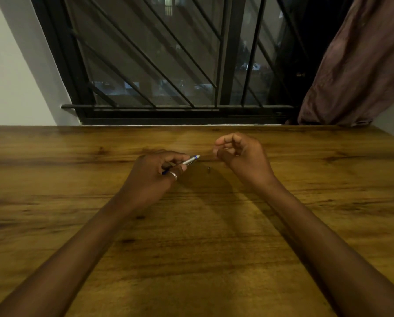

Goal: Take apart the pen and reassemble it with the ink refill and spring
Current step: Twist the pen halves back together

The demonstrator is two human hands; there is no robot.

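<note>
Pen: silver barrel with a blue band near the open end, blue bit at the back end, held over the table by the left hand, fingers closed round it, open end aimed right toward the other hand. Ring on one left finger. Just right of the pen tip, lying on the wooden table, a small dark part, too small to say if it is the spring or the tip piece. Further right of the pen, the right hand is raised, fingertips pinched together; whether it holds a thin part such as the refill, cannot tell.

Step judged: pen is apart, parts about to go back in. To do it well: keep the barrel steady and tilted open-end-up, line the thin part with the bore before pushing, don't brush the loose piece off the table.

Beyond the pen: barred window, curtain at far right. No brand or writing readable on the pen or anywhere.
</note>
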